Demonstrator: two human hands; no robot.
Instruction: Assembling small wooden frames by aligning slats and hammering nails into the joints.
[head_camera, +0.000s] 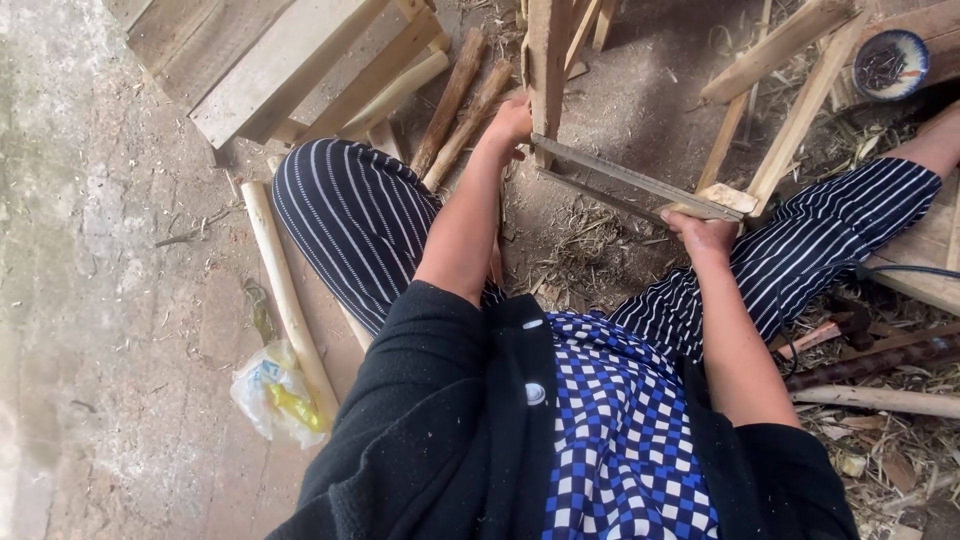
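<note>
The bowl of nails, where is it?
In the head view, the blue-rimmed bowl of nails sits at top right, on wooden boards beyond the right hand.

Saw (640, 182) between hands, against post (548, 70); bowl (890, 62) far right.

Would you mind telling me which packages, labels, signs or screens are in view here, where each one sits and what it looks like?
Plastic bag: on the ground at lower left, beside a pale wooden pole; crumpled, clear and whitish with blue and yellow patches.
No labels apart from the bag's print, and no signs or screens are in view.
</note>
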